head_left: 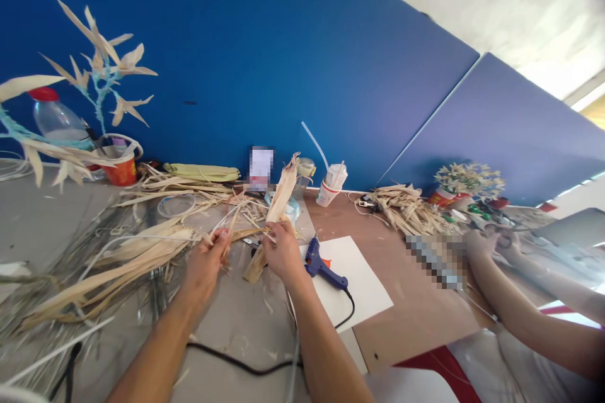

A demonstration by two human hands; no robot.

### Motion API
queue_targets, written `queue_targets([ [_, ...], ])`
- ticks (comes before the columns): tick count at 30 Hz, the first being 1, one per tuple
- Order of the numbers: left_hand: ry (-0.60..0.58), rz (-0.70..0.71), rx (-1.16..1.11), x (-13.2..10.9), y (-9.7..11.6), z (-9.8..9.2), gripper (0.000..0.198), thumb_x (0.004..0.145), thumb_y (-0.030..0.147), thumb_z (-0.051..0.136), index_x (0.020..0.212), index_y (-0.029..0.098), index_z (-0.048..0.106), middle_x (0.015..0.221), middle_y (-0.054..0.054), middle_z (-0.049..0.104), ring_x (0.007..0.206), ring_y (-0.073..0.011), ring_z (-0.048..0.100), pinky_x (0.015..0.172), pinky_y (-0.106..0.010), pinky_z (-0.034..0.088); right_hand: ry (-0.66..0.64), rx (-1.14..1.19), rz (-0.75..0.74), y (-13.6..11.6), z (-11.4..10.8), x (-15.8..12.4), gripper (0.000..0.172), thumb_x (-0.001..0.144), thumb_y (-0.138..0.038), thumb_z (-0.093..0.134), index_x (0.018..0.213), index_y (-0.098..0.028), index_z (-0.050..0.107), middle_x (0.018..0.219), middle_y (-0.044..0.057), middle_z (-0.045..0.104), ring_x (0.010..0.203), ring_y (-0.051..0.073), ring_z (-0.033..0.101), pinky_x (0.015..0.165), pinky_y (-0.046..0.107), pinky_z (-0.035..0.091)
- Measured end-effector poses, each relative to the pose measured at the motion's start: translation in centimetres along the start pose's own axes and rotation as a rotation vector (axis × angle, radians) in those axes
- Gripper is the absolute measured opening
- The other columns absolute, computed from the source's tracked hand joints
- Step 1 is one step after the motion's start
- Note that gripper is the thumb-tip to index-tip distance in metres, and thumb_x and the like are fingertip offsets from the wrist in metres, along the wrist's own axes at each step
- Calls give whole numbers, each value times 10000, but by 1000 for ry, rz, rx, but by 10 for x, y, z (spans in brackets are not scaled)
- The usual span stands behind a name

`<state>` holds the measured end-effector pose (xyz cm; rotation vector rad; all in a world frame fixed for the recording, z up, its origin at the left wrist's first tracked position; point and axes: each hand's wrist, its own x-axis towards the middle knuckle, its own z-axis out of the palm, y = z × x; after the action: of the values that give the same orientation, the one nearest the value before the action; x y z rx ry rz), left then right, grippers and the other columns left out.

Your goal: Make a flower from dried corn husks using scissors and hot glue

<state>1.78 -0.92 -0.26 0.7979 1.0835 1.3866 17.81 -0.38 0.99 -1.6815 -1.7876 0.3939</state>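
My left hand (205, 264) is closed, pinching a thin strip of dried corn husk (232, 227); a pale, thin rod seems to run into it from the left. A broad dried corn husk (282, 192) stands up from my right hand (283, 253), whose fingers are closed around it. The husk's lower end (255, 266) shows below that hand. Between the two hands stretches a narrow brownish strip (248, 233). Just right of my right wrist, a blue glue gun (326, 267) lies on a white sheet (366, 293), its tip pointing toward the partition.
Loose husks (127, 264) and thin wires cover the table's left side. A black cable (236, 365) crosses the front. Along the blue partition (283, 44) stand a red cup (121, 170) with husk flowers and a white cup (327, 194). At right, another person's hands (491, 245) work.
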Motion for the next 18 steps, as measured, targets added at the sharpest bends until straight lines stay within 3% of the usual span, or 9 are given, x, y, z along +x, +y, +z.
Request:
queue_targets([
  [4,11,4,39,1,-3,-2,438,566,539,778,674,180,552,510,72,449,421,-68,339,415,-203,244,-101,-158,8,-6,1,-5,426,816,-249,595,1228,-140,592,1159,167,604,1053,270,577,917,368,438],
  [9,39,51,103,1,-6,-3,416,580,528,772,676,176,572,518,63,462,427,-71,344,412,-201,239,-197,-361,-6,-10,4,-8,336,787,-201,574,1114,-174,646,1126,157,631,1053,315,549,859,419,417],
  [13,30,76,137,3,-9,-5,405,605,531,758,660,176,572,511,60,450,444,-78,356,415,-196,254,-225,-287,-58,-5,1,-6,364,801,-160,517,1133,-204,659,1105,108,658,1052,285,547,855,400,404],
  [18,56,73,140,6,-12,-7,399,618,525,753,660,175,564,543,53,480,459,-79,388,423,-192,282,-369,-135,-175,6,-8,-3,499,763,-221,605,1261,-250,594,1320,59,558,1200,263,459,986,398,352],
])
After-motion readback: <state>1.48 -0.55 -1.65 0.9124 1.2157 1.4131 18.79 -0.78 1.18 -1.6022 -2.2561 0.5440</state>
